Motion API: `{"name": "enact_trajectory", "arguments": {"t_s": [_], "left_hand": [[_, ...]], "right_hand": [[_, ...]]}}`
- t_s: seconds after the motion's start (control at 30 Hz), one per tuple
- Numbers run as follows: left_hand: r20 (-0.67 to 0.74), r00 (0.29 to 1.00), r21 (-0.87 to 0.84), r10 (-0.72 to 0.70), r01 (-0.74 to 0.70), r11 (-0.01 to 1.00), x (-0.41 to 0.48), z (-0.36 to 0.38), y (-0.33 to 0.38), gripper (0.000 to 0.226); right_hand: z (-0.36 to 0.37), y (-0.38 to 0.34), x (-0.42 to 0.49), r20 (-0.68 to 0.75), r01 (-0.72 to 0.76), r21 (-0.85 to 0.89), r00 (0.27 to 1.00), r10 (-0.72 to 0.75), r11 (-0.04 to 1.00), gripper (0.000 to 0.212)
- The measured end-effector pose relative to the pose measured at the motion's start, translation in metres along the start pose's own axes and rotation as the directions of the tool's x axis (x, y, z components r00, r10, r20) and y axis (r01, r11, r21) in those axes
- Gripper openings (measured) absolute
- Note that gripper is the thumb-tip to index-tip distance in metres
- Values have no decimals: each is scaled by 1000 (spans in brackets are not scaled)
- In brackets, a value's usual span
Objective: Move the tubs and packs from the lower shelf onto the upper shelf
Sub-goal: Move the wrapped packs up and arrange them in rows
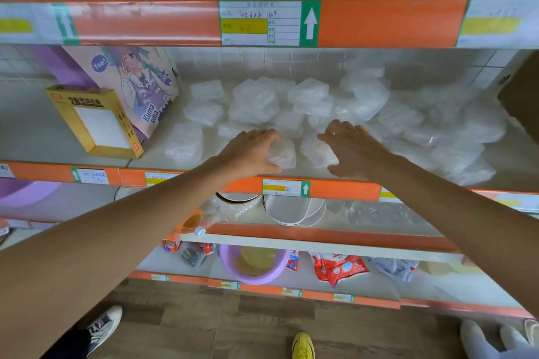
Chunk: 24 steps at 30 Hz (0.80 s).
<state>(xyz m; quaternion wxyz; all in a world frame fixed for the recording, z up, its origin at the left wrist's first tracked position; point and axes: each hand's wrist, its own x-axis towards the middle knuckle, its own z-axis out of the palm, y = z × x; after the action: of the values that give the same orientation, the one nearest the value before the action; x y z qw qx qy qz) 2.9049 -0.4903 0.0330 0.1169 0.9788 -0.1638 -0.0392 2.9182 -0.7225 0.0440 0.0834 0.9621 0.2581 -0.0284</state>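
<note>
Left hand (250, 151) gripped clear tub (282, 155) at shelf (344, 188) front. Right hand (354, 147) curled round second tub (316, 151), just beside. Heap of tubs (253, 105) behind.

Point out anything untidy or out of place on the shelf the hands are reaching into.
The clear tubs lie in a jumbled heap, tilted and overlapping rather than stacked. The yellow box at left sits tilted before the purple box.
</note>
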Motion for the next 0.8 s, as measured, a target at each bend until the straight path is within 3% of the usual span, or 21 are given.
{"name": "enact_trajectory", "arguments": {"t_s": [0.13, 0.27, 0.53, 0.8], "left_hand": [[-43, 998, -63, -50, 47, 997, -7, 2, 1, 69], [-78, 992, -120, -97, 88, 989, -12, 7, -3, 66], [-113, 992, -92, -60, 50, 994, -30, 2, -7, 66], [-130, 991, -79, -31, 21, 997, -53, -16, -10, 65]], "right_hand": [[-2, 12, 5, 23, 17, 141, 1000, -20, 990, 65], [-1, 11, 9, -27, 8, 106, 1000, -5, 994, 66], [1, 0, 2, -96, -88, 261, 988, 117, 961, 76], [-11, -16, -25, -195, -76, 329, 970, 147, 941, 71]]}}
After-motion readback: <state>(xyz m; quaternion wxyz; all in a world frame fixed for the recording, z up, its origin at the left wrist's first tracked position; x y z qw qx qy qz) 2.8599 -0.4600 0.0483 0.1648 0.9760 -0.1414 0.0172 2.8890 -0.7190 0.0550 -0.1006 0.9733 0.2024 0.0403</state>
